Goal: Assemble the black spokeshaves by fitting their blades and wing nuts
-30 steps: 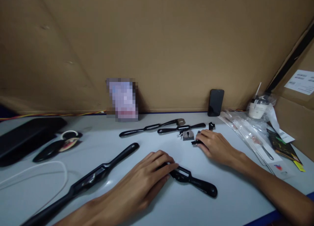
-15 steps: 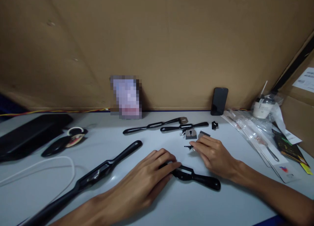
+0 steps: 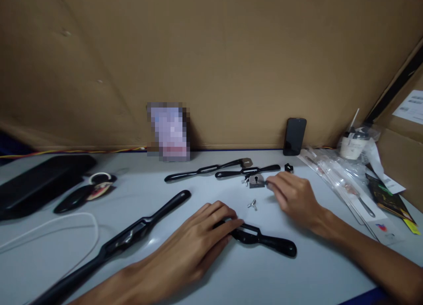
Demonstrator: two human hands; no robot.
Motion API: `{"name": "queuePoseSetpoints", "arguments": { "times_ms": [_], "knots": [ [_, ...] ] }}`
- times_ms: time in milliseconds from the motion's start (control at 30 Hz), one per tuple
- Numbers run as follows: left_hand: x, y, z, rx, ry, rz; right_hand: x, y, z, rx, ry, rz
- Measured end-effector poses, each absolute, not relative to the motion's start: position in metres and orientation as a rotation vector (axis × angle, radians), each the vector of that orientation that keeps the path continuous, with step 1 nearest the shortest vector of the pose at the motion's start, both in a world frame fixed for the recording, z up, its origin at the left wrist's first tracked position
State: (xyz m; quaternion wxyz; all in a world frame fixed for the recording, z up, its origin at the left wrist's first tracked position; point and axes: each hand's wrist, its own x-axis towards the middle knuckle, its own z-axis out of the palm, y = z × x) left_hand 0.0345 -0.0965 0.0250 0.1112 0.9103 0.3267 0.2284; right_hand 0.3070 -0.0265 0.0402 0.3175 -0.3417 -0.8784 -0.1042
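My left hand is closed round one handle of a black spokeshave body, steadying it on the table; its slotted middle and other handle stick out to the right. My right hand pinches a small flat metal blade, mostly hidden by the fingers. Just left of those fingertips lies another blade with a keyhole slot, small screws beside it. Silver thumbscrews rest between my hands. A small black clamp piece sits beyond my right hand.
Two spokeshaves lie farther back, and a large one at left. A blurred upright screen and a phone lean on the cardboard wall. Plastic packages and a cup stand right; a black case is left.
My right hand has let go of a small part, leaving thumbscrews on the table. It has moved up and right to the loose blade. My left hand stays put.
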Motion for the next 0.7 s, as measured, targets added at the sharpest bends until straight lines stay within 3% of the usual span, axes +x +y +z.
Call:
{"name": "queuePoseSetpoints", "arguments": {
  "times_ms": [267,433,567,700],
  "knots": [
    [0.034,-0.097,0.024,2.686,0.975,0.696,0.354,0.020,0.068,-1.354,-1.915,-0.298],
    [0.032,-0.099,0.022,2.702,1.231,0.936,0.370,0.032,0.073,-1.599,-1.942,-0.329],
    [0.028,-0.092,0.021,2.751,1.335,0.943,0.375,0.037,0.069,-1.817,-2.158,-0.045],
    [0.026,-0.088,0.018,2.759,1.361,0.895,0.372,0.036,0.065,-1.758,-2.358,0.374]
  ]
}}
